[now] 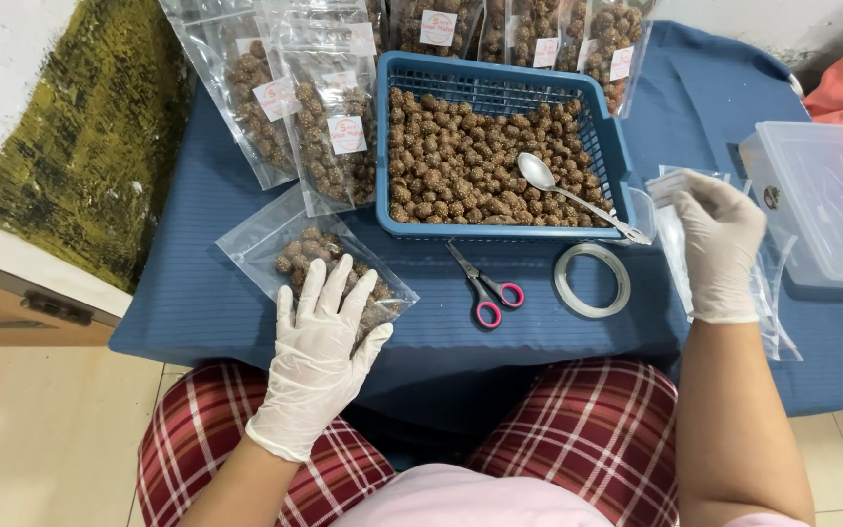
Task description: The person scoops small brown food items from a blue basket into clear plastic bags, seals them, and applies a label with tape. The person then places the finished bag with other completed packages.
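My left hand [322, 337], in a white glove, lies flat with fingers spread on a clear plastic bag [285, 244] partly filled with brown sesame-coated balls. My right hand [719, 239], also gloved, pinches the top of an empty clear bag [673, 185] from a stack of clear bags [771, 303] at the right. A blue plastic basket [500, 73] full of the same brown balls stands between the hands, with a metal spoon [563, 190] resting in it, handle over the front rim.
Pink-handled scissors [485, 288] and a roll of clear tape [592, 280] lie in front of the basket. Filled, labelled bags [324, 117] are stacked at the back left and back. A clear lidded box [822, 195] sits at the right on the blue tablecloth [197, 312].
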